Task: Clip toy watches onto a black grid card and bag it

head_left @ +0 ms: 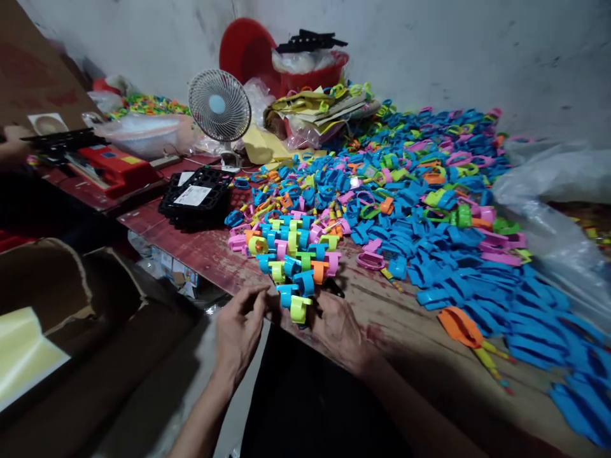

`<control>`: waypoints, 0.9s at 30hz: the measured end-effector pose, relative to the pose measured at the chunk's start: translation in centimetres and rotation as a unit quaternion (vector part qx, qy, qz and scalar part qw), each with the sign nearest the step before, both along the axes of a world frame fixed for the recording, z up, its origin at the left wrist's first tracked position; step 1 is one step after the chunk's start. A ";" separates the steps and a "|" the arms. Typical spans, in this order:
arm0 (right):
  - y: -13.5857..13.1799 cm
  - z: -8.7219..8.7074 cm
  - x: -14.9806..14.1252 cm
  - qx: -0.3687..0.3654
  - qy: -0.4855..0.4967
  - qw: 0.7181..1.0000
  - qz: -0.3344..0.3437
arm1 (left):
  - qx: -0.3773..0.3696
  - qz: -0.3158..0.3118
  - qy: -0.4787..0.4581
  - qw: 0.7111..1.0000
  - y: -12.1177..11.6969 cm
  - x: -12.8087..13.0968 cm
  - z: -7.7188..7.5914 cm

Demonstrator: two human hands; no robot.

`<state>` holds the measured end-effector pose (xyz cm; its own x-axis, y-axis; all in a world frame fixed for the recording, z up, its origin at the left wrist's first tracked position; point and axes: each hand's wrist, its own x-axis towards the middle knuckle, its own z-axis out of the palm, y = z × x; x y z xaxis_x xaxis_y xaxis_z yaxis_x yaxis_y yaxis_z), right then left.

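A block of small plastic rings [298, 267] in blue, lime, pink and orange stands in rows at the table edge in front of me. Bits of a dark base show under and beside them; most of it is hidden. At the near left corner of the block is my left hand [241, 327], thumb and fingers closed together; whatever they pinch, if anything, cannot be made out. My right hand [338, 326] is curled in at the near right side, close to the lime ring in front. Its fingertips are hidden behind the rings.
A big heap of blue, pink and lime plastic pieces [420, 184] covers the table's right side. Black trays with white labels [195, 197] are stacked left, near a fan [219, 105] and a red machine [112, 168]. Another person's hand [14, 143] shows far left, above open cardboard boxes [42, 273].
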<state>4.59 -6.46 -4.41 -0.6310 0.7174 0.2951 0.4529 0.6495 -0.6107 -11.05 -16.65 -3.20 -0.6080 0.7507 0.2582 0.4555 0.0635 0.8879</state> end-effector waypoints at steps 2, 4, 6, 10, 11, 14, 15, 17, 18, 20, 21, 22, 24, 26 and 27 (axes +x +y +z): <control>0.2 0.0 0.0 -0.010 -0.002 1.000 0.002 | 0.049 0.037 0.100 0.993 -1.0 0.1 1.7; 0.3 -0.3 -0.1 -0.007 0.001 1.000 -0.004 | 0.083 0.002 0.206 0.975 -1.2 0.1 3.7; 0.3 -0.8 -0.2 -0.004 0.012 1.000 -0.007 | 0.063 -0.078 0.291 0.951 -0.5 0.0 5.6; 0.4 -1.4 -0.3 0.013 0.021 1.000 -0.011 | -0.033 -0.154 0.405 0.901 1.7 -0.1 6.7; 0.3 -1.5 -0.3 0.020 0.018 1.000 -0.010 | -0.043 -0.152 0.420 0.894 2.1 0.0 6.5; 0.3 -1.5 -0.2 0.040 0.008 0.999 -0.006 | -0.039 -0.135 0.437 0.888 2.6 0.1 5.7; 0.3 -1.5 -0.2 0.045 0.009 0.999 -0.005 | -0.034 -0.133 0.437 0.889 2.6 -0.1 5.6; 0.3 -1.5 -0.2 0.049 0.019 0.999 -0.001 | -0.025 -0.152 0.429 0.890 2.7 -0.8 5.9; 0.3 -1.5 -0.3 0.050 0.026 0.998 -0.001 | -0.026 -0.172 0.422 0.890 2.8 -1.3 6.3; 0.2 -1.4 -0.3 0.056 0.036 0.998 -0.008 | -0.040 -0.219 0.407 0.886 3.2 -2.2 7.3; 0.1 -1.4 -0.3 0.060 0.037 0.997 -0.013 | -0.053 -0.238 0.401 0.883 3.4 -2.6 7.9; 0.1 -1.3 -0.3 0.063 0.033 0.997 -0.015 | -0.068 -0.248 0.399 0.880 3.7 -2.8 8.5; -0.1 -1.3 -0.3 0.064 0.021 0.998 -0.018 | -0.104 -0.236 0.405 0.877 4.2 -2.8 9.5; -0.1 -1.3 -0.2 0.061 0.008 0.998 -0.021 | -0.146 -0.209 0.425 0.869 4.7 -2.3 10.3; -0.1 -1.4 -0.2 0.060 0.003 0.998 -0.024 | -0.166 -0.197 0.435 0.863 4.8 -1.9 10.5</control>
<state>4.38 -6.60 -5.81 -0.5949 0.7061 0.3841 0.4813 0.6956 -0.5334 -12.99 -11.80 7.32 0.0262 0.9754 0.2191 0.9850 -0.0626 0.1607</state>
